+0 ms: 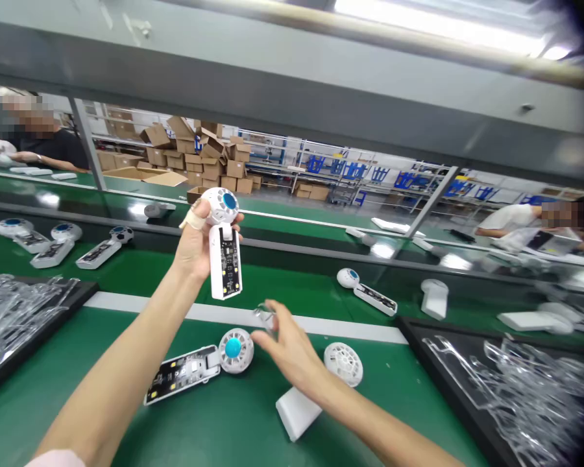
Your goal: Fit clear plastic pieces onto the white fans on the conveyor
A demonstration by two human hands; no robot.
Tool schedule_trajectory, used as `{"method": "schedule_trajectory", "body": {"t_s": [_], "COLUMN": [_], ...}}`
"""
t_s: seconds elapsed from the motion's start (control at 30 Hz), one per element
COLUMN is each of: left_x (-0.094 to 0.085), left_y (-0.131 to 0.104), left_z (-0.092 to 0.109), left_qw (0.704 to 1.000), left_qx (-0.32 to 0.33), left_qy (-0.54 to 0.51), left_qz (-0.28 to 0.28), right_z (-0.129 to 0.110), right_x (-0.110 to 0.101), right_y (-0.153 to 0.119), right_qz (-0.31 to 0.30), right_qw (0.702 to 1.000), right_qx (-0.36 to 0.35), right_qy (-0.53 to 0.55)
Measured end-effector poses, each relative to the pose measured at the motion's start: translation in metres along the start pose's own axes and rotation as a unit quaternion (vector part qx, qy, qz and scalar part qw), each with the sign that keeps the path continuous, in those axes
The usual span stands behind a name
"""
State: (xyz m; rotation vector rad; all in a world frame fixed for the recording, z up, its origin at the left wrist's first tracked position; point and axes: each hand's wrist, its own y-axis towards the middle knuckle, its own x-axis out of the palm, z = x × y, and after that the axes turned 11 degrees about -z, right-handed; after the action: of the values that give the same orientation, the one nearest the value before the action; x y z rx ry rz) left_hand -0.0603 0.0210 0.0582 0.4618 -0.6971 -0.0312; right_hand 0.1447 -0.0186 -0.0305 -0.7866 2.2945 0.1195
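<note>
My left hand (194,243) grips a small white handheld fan (225,263) upright above the bench. Its round head has a blue centre, and the open handle shows a black circuit board. Lower and to the right, my right hand (292,347) pinches a small clear plastic piece (264,316) between thumb and fingers; its full shape is blurred. Below my hands, another open fan (187,373) lies with its circuit board up and its blue-centred head beside my right thumb. Partly under my right forearm rests a white fan (343,364) with its closed handle toward me.
Black trays of clear plastic parts stand at the left (24,324) and right (530,389). Several fans lie along the green belt (282,279) behind a white strip (141,305). A metal beam (292,97) crosses overhead. Across the line, one person (53,143) sits left, another (509,220) right.
</note>
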Motion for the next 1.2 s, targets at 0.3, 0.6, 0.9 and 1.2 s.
{"method": "schedule_trajectory", "body": {"t_s": [0.3,0.6,0.9,1.2], "left_x": [0.057,0.076,0.073,0.074], "left_y": [-0.016,-0.024,-0.014,-0.007], "left_z": [-0.059,-0.070,-0.066,-0.047], "left_qw": [0.998,0.998,0.998,0.972], "left_qx": [-0.003,0.019,0.027,-0.126], "left_qy": [-0.049,-0.053,-0.033,0.192], "left_qz": [-0.042,-0.042,-0.053,-0.037], "right_z": [-0.051,-0.045,-0.028,-0.033], "right_x": [-0.041,-0.026,-0.030,-0.074], "right_y": [0.002,0.013,0.017,0.022], "right_qz": [0.267,0.326,0.202,0.314], "right_qw": [0.959,0.940,0.962,0.919], "right_qx": [-0.094,-0.098,-0.183,-0.179], "right_qy": [0.001,-0.013,0.036,-0.157]}}
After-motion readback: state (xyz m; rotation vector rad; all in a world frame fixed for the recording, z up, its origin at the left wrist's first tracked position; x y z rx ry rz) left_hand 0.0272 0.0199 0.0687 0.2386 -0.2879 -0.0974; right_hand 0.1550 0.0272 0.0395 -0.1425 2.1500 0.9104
